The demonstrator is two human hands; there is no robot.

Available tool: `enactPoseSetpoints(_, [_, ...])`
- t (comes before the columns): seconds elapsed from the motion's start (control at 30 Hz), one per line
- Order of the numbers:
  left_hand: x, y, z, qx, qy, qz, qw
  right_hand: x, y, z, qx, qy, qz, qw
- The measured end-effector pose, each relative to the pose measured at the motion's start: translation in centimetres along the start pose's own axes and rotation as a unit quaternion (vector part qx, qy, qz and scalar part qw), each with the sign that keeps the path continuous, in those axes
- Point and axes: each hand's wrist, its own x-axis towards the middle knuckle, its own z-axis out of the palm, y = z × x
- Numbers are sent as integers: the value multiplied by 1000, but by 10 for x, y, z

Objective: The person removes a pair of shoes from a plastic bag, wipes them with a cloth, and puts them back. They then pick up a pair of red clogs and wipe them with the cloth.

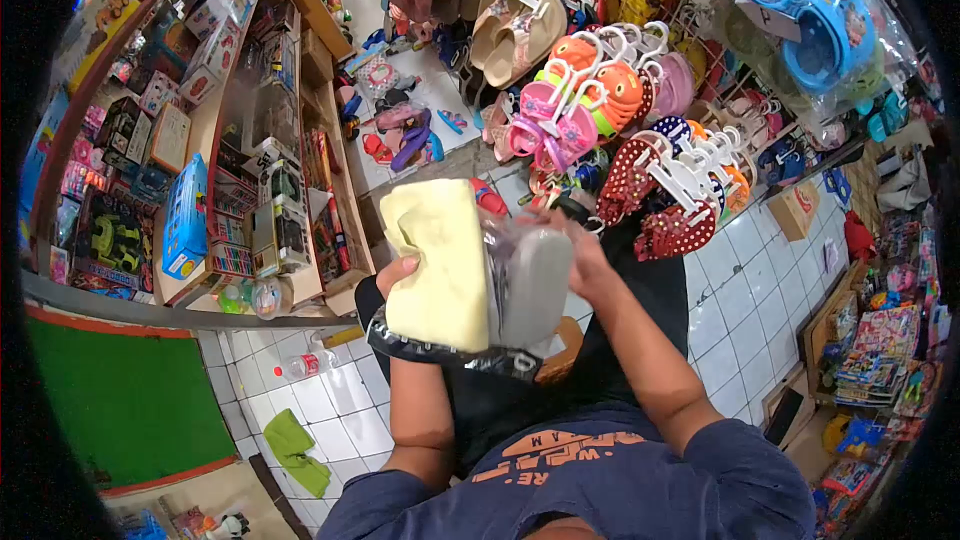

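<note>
The shirt (600,485) is nearest; left hand (394,275) clasps the pad (437,275), likely steadying it; right hand (586,260) curls at the bagged sole (537,290), hold unclear.

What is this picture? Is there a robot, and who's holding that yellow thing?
There's no robot here, just a person. The camera sits on their head and looks down, so you see their own arms. The left hand holds a soft-looking pale yellow thing. The right hand is at a grey piece beside it, with clear plastic around. On the tiled floor lie a bottle and something green. Ahead hang colourful shoes on white hangers.
</note>
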Motion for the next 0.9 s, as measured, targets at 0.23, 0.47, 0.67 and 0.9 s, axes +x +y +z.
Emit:
enactPoseSetpoints(0.23, [5,-23,-5,381,140,-39,913,-13,13,6,415,-309,173,838])
enactPoseSetpoints(0.47, [32,6,49,825,69,82,555,-19,-15,16,205,56,116,970])
enactPoseSetpoints(0.67, [37,-26,71,949,18,8,316,-10,3,-4,112,60,81,989])
enactPoseSetpoints(0.9, [42,-70,39,810,162,126,550,-4,20,-6,186,78,109,973])
